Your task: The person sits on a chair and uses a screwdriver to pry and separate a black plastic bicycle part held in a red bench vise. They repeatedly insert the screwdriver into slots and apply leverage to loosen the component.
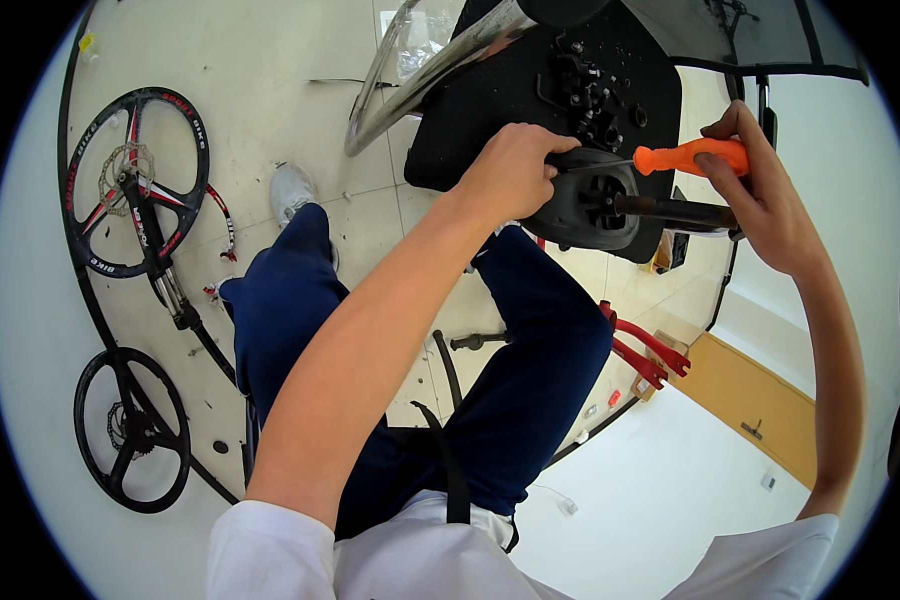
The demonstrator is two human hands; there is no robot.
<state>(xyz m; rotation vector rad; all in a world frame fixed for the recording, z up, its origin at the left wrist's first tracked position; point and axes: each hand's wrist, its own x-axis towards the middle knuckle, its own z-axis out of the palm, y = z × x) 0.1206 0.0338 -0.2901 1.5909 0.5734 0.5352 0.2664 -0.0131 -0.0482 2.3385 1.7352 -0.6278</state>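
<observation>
My left hand (510, 172) is closed on the edge of a dark grey bicycle saddle (560, 222), its index finger lying along the rim. The saddle's underside faces up, and a black seat post (680, 211) runs from its clamp to the right. In my right hand (767, 205) is a screwdriver (685, 157) with an orange handle. Its thin shaft points left and reaches over the saddle's edge; whether the tip touches is unclear. Beneath the saddle is a black chair seat (460, 130), where several small dark metal parts (590, 95) lie in a heap.
Chrome chair tubing (430, 85) curves up at the top. On the left are a three-spoke bicycle wheel (185, 205) with a fork (170, 290) and a black wheel (82, 425). A red frame part (642, 360) stands beyond my right knee, near a brown door (755, 400).
</observation>
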